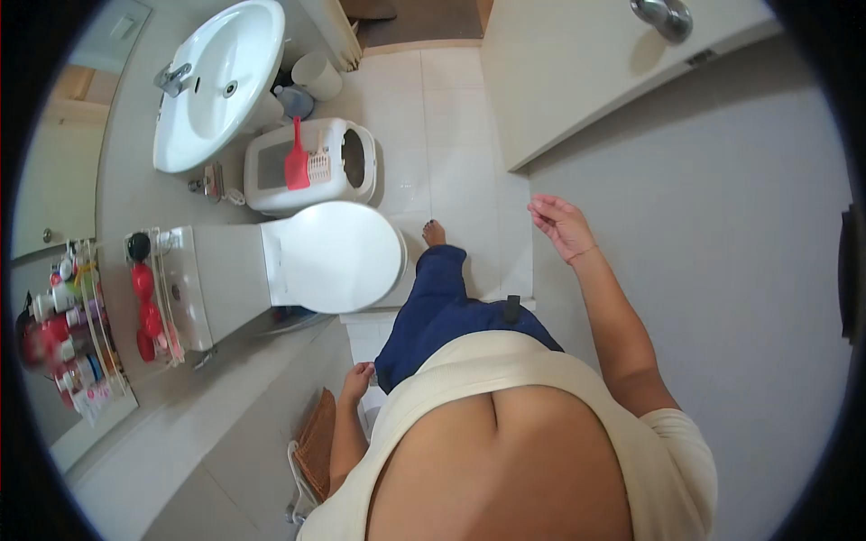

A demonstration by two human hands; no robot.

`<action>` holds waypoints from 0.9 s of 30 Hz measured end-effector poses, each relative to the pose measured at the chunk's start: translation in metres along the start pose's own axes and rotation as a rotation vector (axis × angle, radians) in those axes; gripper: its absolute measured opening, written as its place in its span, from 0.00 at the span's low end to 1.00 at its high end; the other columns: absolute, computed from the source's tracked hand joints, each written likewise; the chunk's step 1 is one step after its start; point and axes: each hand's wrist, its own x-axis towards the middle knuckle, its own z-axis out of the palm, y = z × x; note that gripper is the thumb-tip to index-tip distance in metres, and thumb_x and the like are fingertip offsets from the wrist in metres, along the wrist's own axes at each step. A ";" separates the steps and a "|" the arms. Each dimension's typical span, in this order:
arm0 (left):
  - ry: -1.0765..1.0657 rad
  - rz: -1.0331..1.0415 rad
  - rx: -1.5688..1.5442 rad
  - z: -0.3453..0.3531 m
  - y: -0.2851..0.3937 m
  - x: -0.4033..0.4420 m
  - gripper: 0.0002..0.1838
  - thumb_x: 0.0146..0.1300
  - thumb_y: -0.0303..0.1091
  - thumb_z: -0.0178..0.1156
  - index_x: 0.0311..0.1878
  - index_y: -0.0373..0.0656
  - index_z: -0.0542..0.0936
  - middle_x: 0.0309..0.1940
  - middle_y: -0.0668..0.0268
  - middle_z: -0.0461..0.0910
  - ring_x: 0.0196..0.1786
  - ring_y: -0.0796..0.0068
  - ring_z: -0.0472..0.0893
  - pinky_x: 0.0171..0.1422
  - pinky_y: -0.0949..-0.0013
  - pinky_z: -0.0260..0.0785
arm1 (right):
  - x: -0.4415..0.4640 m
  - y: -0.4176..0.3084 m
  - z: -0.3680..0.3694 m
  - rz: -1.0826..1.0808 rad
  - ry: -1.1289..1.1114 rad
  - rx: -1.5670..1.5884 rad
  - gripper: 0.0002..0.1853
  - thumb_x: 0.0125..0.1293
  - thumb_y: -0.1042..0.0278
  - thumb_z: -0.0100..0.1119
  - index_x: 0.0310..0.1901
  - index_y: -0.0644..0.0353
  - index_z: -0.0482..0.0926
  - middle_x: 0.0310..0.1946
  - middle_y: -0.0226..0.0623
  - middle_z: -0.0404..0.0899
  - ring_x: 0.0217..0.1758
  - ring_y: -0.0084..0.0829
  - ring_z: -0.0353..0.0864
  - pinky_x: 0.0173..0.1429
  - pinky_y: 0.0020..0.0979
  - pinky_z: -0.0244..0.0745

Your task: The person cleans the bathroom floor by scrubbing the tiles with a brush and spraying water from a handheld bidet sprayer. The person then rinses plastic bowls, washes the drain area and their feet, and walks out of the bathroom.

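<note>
My right hand [561, 227] is raised in front of the grey wall, near the edge of the open door. Its fingers are loosely bent and it holds nothing. Low beside my hip, my left hand [358, 380] hangs close to the dark blue trousers [437, 302], its fingers relaxed with no object visible in them. The closed white toilet lid [338, 257] lies ahead of the left hand. A red scoop [297, 160] and a pale slotted scoop [319, 167] rest on top of a white covered litter box [262, 185], beyond the toilet.
A white sink [216, 90] is mounted at the upper left. The door [577, 81] stands ajar at the upper right, with a metal knob [666, 18]. Bottles fill a rack [153, 298] above the toilet tank. A brown woven item [316, 442] hangs at the lower left.
</note>
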 end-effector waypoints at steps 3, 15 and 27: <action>-0.091 -0.084 0.188 -0.015 0.085 0.006 0.18 0.63 0.40 0.53 0.47 0.34 0.76 0.41 0.62 0.80 0.45 0.72 0.76 0.52 0.70 0.65 | 0.045 -0.027 0.025 -0.001 -0.044 -0.001 0.15 0.60 0.70 0.58 0.48 0.66 0.72 0.40 0.36 0.77 0.41 0.21 0.76 0.48 0.21 0.73; -0.063 0.606 0.600 -0.119 0.422 0.227 0.19 0.60 0.44 0.55 0.44 0.36 0.78 0.40 0.51 0.78 0.42 0.55 0.77 0.49 0.61 0.68 | 0.200 -0.125 0.077 0.003 0.071 0.090 0.14 0.61 0.72 0.56 0.47 0.68 0.73 0.40 0.37 0.76 0.45 0.24 0.76 0.52 0.23 0.72; 0.080 0.833 0.469 -0.110 0.806 0.327 0.18 0.62 0.40 0.54 0.50 0.38 0.75 0.45 0.54 0.77 0.47 0.64 0.77 0.53 0.66 0.67 | 0.567 -0.281 0.111 0.019 0.178 0.073 0.09 0.58 0.77 0.55 0.41 0.67 0.75 0.33 0.34 0.78 0.37 0.25 0.78 0.45 0.24 0.76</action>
